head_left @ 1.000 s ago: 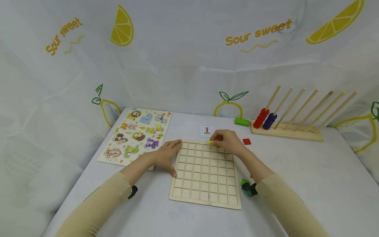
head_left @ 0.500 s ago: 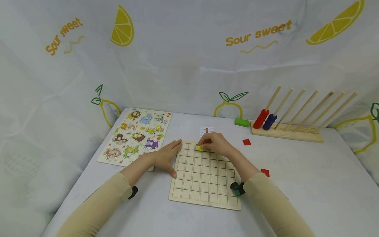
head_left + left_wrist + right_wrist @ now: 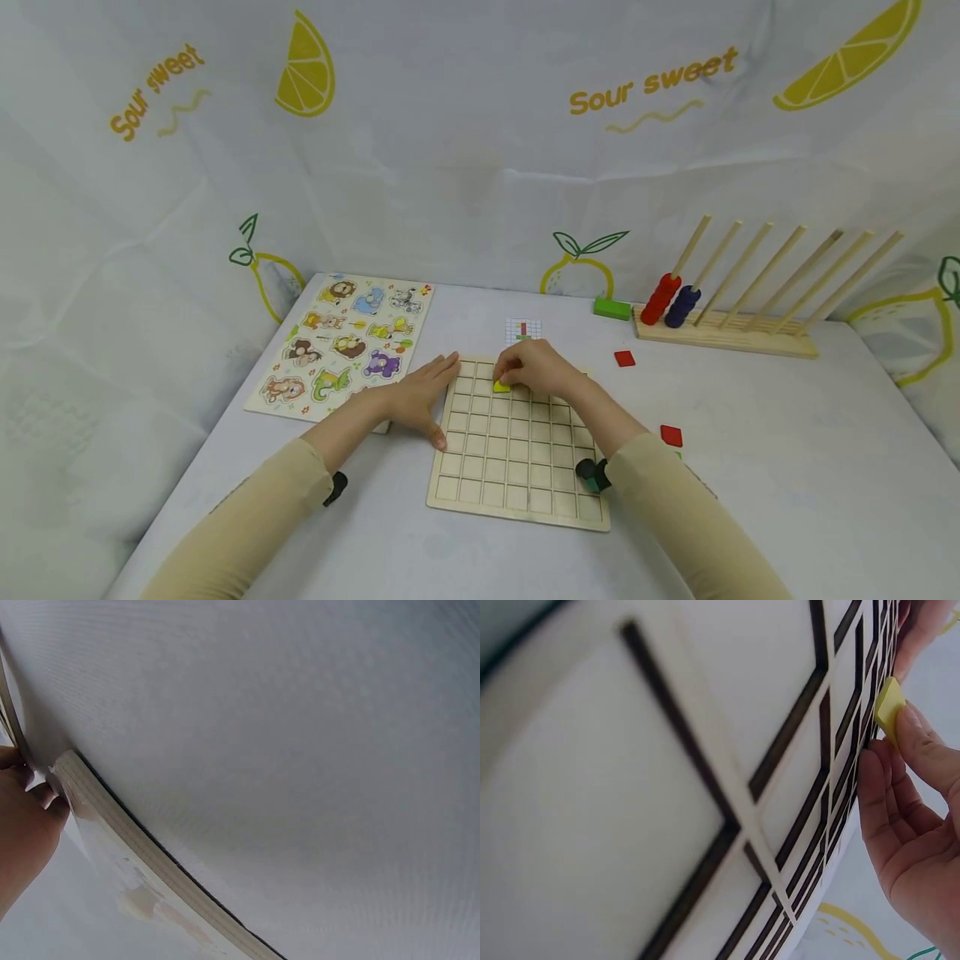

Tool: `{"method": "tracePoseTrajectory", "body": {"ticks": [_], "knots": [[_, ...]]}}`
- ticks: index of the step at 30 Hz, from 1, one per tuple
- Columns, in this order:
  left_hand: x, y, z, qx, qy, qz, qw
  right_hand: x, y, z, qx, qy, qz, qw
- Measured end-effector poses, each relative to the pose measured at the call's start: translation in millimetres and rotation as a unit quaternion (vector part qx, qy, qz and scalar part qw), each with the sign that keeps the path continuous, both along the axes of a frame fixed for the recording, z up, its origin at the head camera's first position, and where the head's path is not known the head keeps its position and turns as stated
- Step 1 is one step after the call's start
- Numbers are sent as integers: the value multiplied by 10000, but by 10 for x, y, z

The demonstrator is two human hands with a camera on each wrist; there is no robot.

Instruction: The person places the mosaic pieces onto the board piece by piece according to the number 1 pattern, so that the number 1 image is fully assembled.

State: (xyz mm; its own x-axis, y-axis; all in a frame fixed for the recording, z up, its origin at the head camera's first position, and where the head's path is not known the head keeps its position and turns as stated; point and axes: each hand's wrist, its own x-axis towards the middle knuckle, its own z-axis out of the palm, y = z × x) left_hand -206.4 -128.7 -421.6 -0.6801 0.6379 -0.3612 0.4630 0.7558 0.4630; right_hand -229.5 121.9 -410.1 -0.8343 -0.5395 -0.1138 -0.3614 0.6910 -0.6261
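A wooden grid board (image 3: 517, 498) lies on the white tabletop in the head view. My left hand (image 3: 415, 402) rests along its left edge, fingers stretched and thumb spread. Between thumb and fingers, my right hand (image 3: 536, 367) pinches a small yellow square tile (image 3: 501, 387) over the upper left cells. The right wrist view shows this tile (image 3: 889, 711) held at a tilt, close against the grid; whether it touches a cell I cannot tell. Just behind the board lies a small pattern card (image 3: 523, 327) with red and green marks, its lower part covered by the right hand.
Left of the board lies an animal puzzle board (image 3: 348, 346). Red tiles (image 3: 625, 358) lie to the right, one partly near my right sleeve with a bit of green beside it. A green block (image 3: 612, 308) and a peg abacus (image 3: 727, 337) with red and blue beads stand behind.
The right hand has moved left and slightly nearer over the board with the yellow tile, from the back edge to the upper left cells. The left hand has stayed in place.
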Motion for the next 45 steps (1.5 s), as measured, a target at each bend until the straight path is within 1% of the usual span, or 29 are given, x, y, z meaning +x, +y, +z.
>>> {"method": "tracePoseTrajectory", "body": {"ticks": [2,7,12,22,37,45], "knots": [[-3,-5,-2,27,1,-9,10000,2,-11,-4,42,19,-14,10000],[-4,-15,-10,85,-18,-30,10000,25,-36,-11,66,-119,-193,9997],[-5,-14,-16,48,8,-45,10000,56,-44,0,140,-186,-269,9994],[5,-8,-15,67,11,-8,10000,98,-41,21,210,-149,-228,9994],[5,-10,-16,37,12,-13,10000,75,-34,-24,151,-88,-204,9996],[-10,-16,-22,-8,49,-59,10000,83,-29,-31,87,-236,-317,9992]]}}
